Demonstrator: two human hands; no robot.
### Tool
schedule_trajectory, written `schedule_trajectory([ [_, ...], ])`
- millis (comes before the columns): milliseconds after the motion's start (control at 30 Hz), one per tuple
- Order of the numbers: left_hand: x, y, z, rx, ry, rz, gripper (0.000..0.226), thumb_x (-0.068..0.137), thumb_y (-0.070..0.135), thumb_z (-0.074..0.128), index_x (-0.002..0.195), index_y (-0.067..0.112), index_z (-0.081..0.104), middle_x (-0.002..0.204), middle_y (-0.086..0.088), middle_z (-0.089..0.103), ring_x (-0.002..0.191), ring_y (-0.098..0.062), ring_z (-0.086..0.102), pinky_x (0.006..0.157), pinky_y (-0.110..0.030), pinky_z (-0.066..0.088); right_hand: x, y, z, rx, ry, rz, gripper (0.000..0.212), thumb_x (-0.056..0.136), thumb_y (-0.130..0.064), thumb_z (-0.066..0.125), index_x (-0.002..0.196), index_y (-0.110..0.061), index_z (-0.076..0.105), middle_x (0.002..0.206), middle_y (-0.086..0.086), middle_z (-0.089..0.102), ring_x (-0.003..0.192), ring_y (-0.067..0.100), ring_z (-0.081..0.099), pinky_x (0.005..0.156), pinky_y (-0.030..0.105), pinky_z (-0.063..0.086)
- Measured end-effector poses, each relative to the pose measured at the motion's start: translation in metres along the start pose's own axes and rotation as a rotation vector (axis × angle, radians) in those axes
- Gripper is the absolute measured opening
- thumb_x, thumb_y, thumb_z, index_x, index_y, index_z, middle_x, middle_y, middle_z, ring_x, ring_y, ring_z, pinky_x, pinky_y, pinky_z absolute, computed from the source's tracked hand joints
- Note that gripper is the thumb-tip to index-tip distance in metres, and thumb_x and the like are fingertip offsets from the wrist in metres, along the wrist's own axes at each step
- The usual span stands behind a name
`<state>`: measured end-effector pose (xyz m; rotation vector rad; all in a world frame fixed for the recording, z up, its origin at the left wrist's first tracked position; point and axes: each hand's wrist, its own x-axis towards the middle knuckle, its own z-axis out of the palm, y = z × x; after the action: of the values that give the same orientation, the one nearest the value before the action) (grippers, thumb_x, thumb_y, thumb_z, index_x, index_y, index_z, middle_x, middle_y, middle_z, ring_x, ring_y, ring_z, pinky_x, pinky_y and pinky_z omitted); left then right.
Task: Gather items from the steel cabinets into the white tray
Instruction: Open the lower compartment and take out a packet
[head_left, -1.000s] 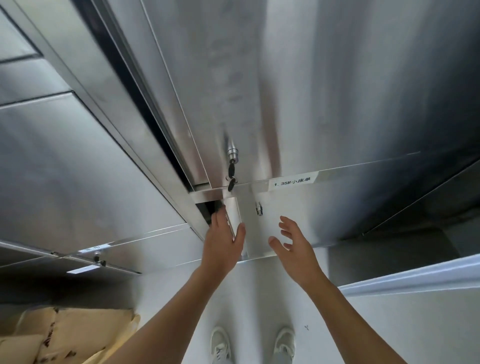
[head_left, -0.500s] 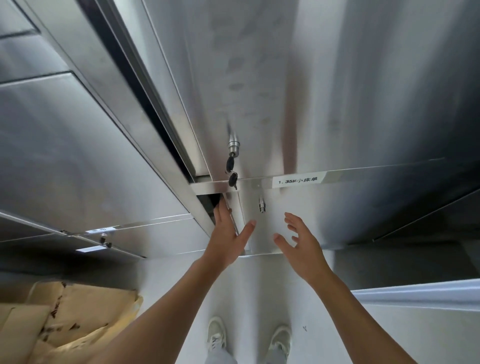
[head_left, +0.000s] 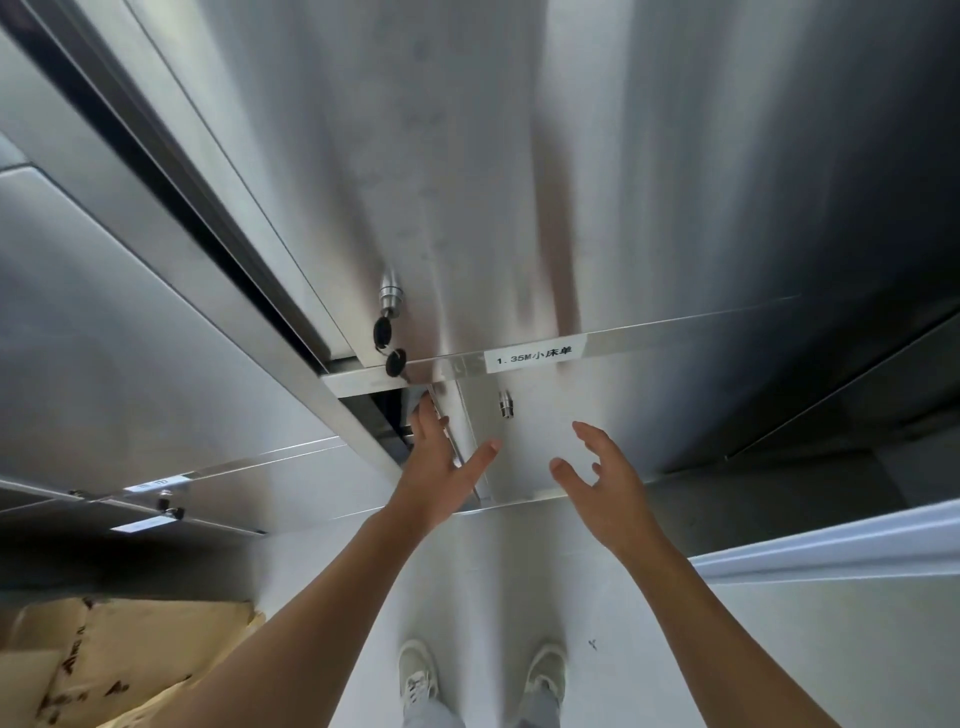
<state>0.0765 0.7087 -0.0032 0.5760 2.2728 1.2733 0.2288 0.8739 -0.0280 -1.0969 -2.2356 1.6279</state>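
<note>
Left hand reaches the door edge, grip unclear; right hand spread, empty; label at 12 o'clock above them reads "1.35M小床单".
</note>
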Motion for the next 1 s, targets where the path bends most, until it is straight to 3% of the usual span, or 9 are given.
schedule_trajectory([
  [100, 0.002, 0.005, 0.006, -0.002, -0.041, 0.006, 0.101, 0.081, 0.054, 0.072, 0.154, 0.025, 0.008, 0.153, 0.007, 0.021, 0.138, -0.011, 0.037, 0.113, -0.036, 0.035, -0.002, 0.003, -0.007, 0.006, 0.009, 0.016, 0.058, 0.089, -0.048, 0.069, 0.142, -0.04, 0.047, 0.147, -0.021, 0.048, 0.137, 0.005, 0.044, 0.116, 0.038, 0.039],
  [200, 0.005, 0.008, 0.014, 0.012, -0.081, 0.036, 0.105, 0.074, 0.07, 0.066, 0.153, 0.031, 0.01, 0.15, 0.01, 0.023, 0.139, -0.012, 0.036, 0.113, -0.037, 0.035, -0.005, 0.005, -0.015, -0.012, 0.021, 0.022, 0.06, 0.09, -0.049, 0.068, 0.145, -0.039, 0.046, 0.15, -0.018, 0.046, 0.138, 0.007, 0.044, 0.116, 0.039, 0.039],
  [367, 0.015, 0.014, 0.041, 0.017, -0.095, 0.064, 0.095, 0.073, 0.079, 0.059, 0.147, 0.046, 0.011, 0.142, 0.025, 0.026, 0.135, -0.003, 0.037, 0.113, -0.042, 0.036, -0.013, 0.007, -0.028, -0.019, 0.055, 0.039, 0.059, 0.092, -0.048, 0.067, 0.146, -0.038, 0.045, 0.151, -0.015, 0.046, 0.138, 0.01, 0.045, 0.115, 0.042, 0.041],
  [533, 0.026, 0.024, 0.062, 0.019, -0.14, 0.102, 0.094, 0.074, 0.08, 0.057, 0.149, 0.045, 0.013, 0.152, 0.016, 0.028, 0.138, -0.007, 0.039, 0.114, -0.047, 0.037, -0.022, 0.011, -0.043, -0.021, 0.105, 0.06, 0.057, 0.092, -0.047, 0.067, 0.144, -0.038, 0.045, 0.149, -0.013, 0.048, 0.136, 0.013, 0.047, 0.114, 0.044, 0.043],
  [633, 0.03, 0.031, 0.068, 0.07, -0.189, 0.144, 0.09, 0.078, 0.076, 0.055, 0.15, 0.044, 0.011, 0.155, 0.013, 0.028, 0.142, -0.007, 0.034, 0.117, -0.04, 0.031, -0.028, 0.012, -0.049, -0.02, 0.119, 0.073, 0.057, 0.092, -0.048, 0.067, 0.144, -0.04, 0.044, 0.151, -0.012, 0.046, 0.136, 0.014, 0.046, 0.113, 0.042, 0.043],
  [767, 0.031, 0.04, 0.069, 0.202, -0.228, 0.199, 0.072, 0.087, 0.068, 0.05, 0.145, 0.052, 0.011, 0.153, 0.016, 0.033, 0.136, 0.002, 0.031, 0.107, -0.027, 0.027, -0.031, 0.014, -0.053, -0.02, 0.109, 0.071, 0.058, 0.093, -0.049, 0.066, 0.145, -0.041, 0.042, 0.154, -0.011, 0.044, 0.138, 0.018, 0.045, 0.114, 0.044, 0.042],
  [867, 0.026, 0.035, 0.066, 0.313, -0.205, 0.172, 0.064, 0.091, 0.066, 0.045, 0.146, 0.041, 0.024, 0.146, 0.014, 0.046, 0.134, -0.009, 0.043, 0.106, -0.033, 0.038, -0.03, 0.014, -0.053, -0.018, 0.104, 0.075, 0.059, 0.091, -0.052, 0.066, 0.144, -0.043, 0.042, 0.154, -0.011, 0.044, 0.138, 0.019, 0.046, 0.113, 0.045, 0.043],
  [1000, 0.01, 0.014, 0.046, 0.411, -0.094, 0.088, 0.063, 0.095, 0.063, 0.039, 0.148, 0.03, 0.032, 0.149, 0.007, 0.046, 0.137, -0.018, 0.042, 0.109, -0.036, 0.036, -0.026, 0.008, -0.04, -0.015, 0.068, 0.05, 0.059, 0.091, -0.052, 0.066, 0.144, -0.041, 0.042, 0.152, -0.012, 0.046, 0.137, 0.017, 0.047, 0.112, 0.042, 0.045],
])
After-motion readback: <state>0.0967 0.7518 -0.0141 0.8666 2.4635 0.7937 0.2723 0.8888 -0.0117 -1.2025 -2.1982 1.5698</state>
